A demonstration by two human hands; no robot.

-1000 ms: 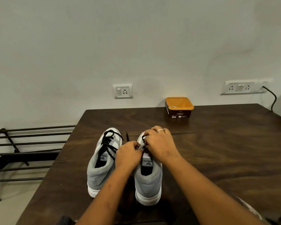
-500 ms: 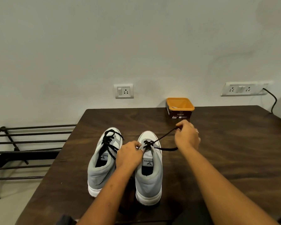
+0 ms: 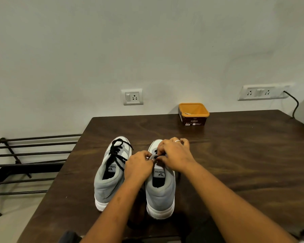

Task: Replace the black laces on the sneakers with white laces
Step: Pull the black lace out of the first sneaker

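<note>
Two grey sneakers with white soles stand side by side on the near half of a dark wooden table [image 3: 235, 155], heels toward the person and toes toward the wall. The left sneaker [image 3: 111, 183] is untouched, and the left sneaker's lace [image 3: 117, 155], which is black, is threaded through its eyelets with loose ends lying over the toe. The right sneaker [image 3: 161, 192] stands just beside it, and both hands meet over its lacing area, above the labelled tongue. The left hand [image 3: 139, 166] comes in from the near side with its fingers curled, their tips pinching the grey upper of the right sneaker beside the tongue. The right hand [image 3: 174, 155] lies over the front of the same shoe with its fingers bent down and closed narrowly on the right sneaker's lace [image 3: 155, 152], of which only a short black bit shows between the two hands; the hands hide the rest of it. A ring [image 3: 177, 141] sits on one finger of the right hand. At the far edge of the table, close to the wall and well apart from the shoes, stands an orange tub [image 3: 194, 114] with a dark label; something small and pale lies inside it, too small to make out. A wall socket [image 3: 132, 96] sits above the table's far left corner, a wider switch plate [image 3: 263, 92] is further right with a black cable [image 3: 295, 106] hanging from it, and a black metal rack [image 3: 25, 163] stands on the floor to the left of the table.
</note>
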